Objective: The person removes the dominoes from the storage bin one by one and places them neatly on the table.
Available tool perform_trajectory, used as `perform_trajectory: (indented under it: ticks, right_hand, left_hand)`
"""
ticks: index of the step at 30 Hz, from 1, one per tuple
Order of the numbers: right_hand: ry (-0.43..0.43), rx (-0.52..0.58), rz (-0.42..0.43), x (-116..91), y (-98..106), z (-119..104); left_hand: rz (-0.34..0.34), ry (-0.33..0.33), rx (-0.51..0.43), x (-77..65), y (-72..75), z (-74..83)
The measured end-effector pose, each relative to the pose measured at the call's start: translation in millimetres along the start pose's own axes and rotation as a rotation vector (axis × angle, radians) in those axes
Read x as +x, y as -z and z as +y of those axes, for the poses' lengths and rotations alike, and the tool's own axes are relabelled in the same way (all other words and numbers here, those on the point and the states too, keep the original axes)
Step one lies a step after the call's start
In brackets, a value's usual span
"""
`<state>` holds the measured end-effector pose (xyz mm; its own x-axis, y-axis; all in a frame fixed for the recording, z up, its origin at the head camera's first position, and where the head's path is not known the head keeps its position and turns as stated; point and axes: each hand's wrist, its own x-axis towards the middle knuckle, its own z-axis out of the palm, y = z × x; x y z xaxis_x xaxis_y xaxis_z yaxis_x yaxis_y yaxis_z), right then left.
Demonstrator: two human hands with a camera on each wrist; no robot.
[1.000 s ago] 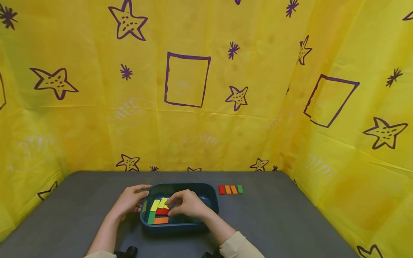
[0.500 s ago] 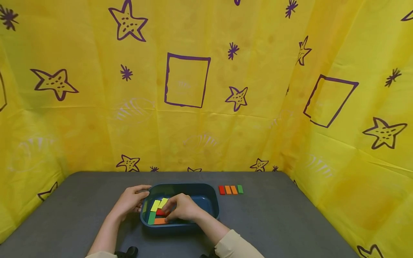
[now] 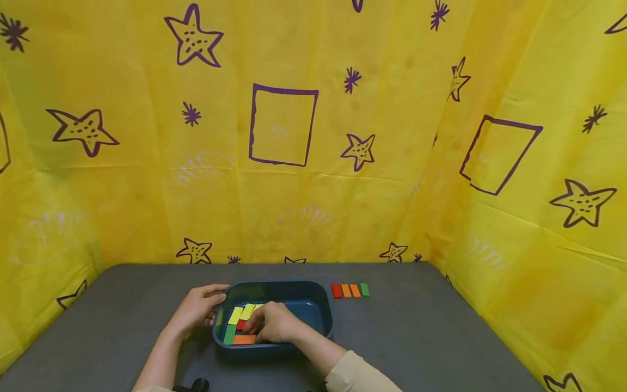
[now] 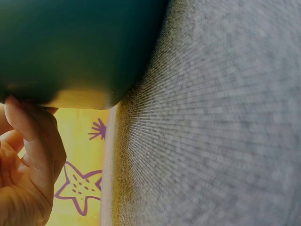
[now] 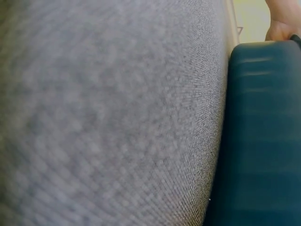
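Note:
A dark blue plastic box (image 3: 274,353) stands on the grey table. My left hand (image 3: 197,309) holds its left end, with thumb and index finger at the rim; the left wrist view shows the thumb tip (image 4: 13,106) against the outer wall. Inside, my right hand (image 3: 278,322) has its curled fingers at a flat red block (image 3: 241,325), whose right part they hide. Yellow blocks (image 3: 235,315) lie behind it, a green block (image 3: 229,334) to its left and an orange block (image 3: 244,340) in front. In the right wrist view the box's outer wall (image 5: 265,136) hides the right fingers.
Beyond the box's right corner, a red block (image 3: 336,291), two orange blocks (image 3: 346,291) and a green block (image 3: 364,289) lie in a row on the table (image 3: 411,326). A yellow patterned cloth (image 3: 303,218) hangs behind and at the sides.
My right hand has shifted slightly left and toward me inside the box, covering more of the red block. My left hand keeps its place at the box's left end.

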<state>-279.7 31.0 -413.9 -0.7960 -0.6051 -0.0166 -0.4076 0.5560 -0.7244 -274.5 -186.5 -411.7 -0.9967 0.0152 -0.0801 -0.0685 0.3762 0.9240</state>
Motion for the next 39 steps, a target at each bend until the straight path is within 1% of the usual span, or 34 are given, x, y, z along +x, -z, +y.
perform_trajectory:
  ticks: [10, 22, 29, 35, 39]
  right_hand:
    - [0.017, -0.064, 0.006, 1.6, -4.0, -2.5]
    - [0.03, -0.105, 0.012, 1.1, -4.0, -3.6]
    - [0.024, -0.063, 0.007, -0.3, -1.1, -2.2]
    - [0.046, -0.02, 0.0, 0.1, 1.9, 0.8]
    - [0.052, 0.005, 0.014, 0.8, 3.7, 1.4]
  left_hand:
    - [0.002, 0.009, 0.002, -1.3, 1.2, 0.1]
    - [-0.002, 0.009, 0.009, -2.8, 1.3, 2.6]
    - [-0.006, 0.01, 0.011, -1.4, 0.7, 3.3]
    - [-0.006, 0.01, 0.01, -1.0, 0.0, 3.1]
    - [-0.01, 0.004, 0.02, -0.6, 1.1, 3.0]
